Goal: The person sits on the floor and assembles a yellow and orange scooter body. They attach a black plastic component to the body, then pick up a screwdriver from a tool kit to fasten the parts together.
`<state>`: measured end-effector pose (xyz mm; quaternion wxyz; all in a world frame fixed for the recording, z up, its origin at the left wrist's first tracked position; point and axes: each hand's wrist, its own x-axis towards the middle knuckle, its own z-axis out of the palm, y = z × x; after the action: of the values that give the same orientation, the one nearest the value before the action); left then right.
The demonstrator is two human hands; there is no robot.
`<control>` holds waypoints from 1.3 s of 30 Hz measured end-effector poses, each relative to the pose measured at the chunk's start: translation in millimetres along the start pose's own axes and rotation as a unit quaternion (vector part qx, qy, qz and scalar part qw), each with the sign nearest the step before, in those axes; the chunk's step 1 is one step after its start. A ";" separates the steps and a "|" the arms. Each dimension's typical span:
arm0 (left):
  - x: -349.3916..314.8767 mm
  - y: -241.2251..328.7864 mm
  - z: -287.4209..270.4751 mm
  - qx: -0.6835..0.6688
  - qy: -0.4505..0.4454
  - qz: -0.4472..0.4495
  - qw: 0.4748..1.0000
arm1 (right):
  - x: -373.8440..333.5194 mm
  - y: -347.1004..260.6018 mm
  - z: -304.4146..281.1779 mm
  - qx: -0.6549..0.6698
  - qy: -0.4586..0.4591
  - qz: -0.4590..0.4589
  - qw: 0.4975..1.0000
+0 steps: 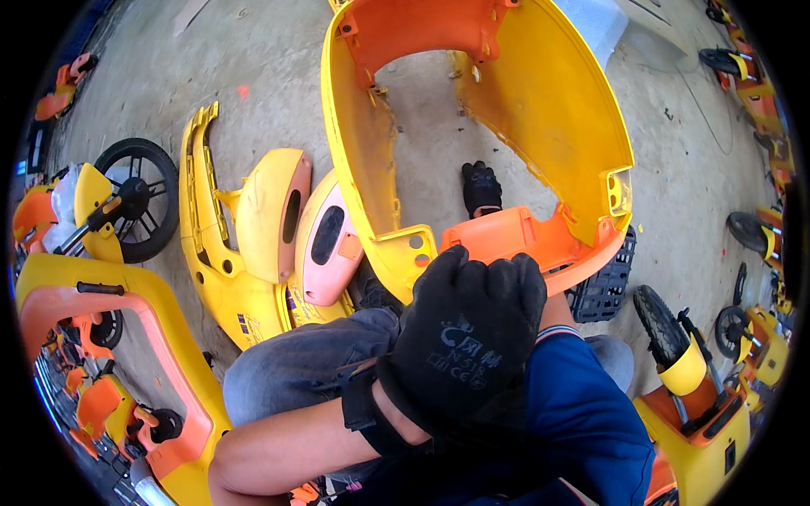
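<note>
Left hand (468,337) in black glove closed over near orange edge of big yellow-and-orange plastic scooter body shell (540,110) propped on the lap, right hand hidden, can't tell; one-handed hold, shell could tip onto concrete floor (270,67).

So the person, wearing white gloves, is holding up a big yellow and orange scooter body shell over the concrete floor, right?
Not quite: the gloves are black, not white. The head view shows a black-gloved left hand at the near orange edge of the yellow and orange scooter body shell, and another black-gloved hand seen through its opening. The rest holds: the shell is raised over the concrete floor.
</note>
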<state>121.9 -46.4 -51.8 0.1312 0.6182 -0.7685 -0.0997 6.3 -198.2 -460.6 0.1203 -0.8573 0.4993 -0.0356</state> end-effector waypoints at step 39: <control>-51.5 57.9 25.1 -0.123 -0.173 0.083 0.974 | -224.1 22.5 -417.4 0.412 0.042 0.153 0.897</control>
<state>70.6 16.1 -61.2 0.0792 0.5051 -0.8098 -0.2878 -200.2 -86.3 -48.5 0.4455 -0.6422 0.5692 -0.2552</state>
